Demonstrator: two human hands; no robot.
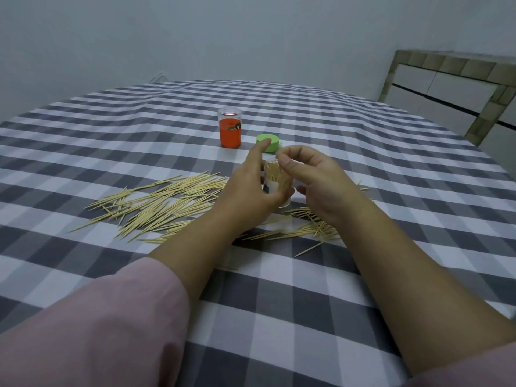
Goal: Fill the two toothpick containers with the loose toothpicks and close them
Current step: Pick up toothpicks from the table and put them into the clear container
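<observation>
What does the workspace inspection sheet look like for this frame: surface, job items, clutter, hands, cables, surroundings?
Surface: table under a grey and white checked cloth, slightly rumpled at the far side.
Job's things: clear container partly filled with toothpicks, lid off; green lid lying behind it; orange container upright farther back, clear cap on; loose toothpicks spread left, more under the right wrist.
Clutter: nothing seen.
Hands: left hand grips the clear container; right hand pinches toothpicks at its mouth.
Cables: nothing seen.
Surroundings: plain wall; bed headboard at right.
</observation>
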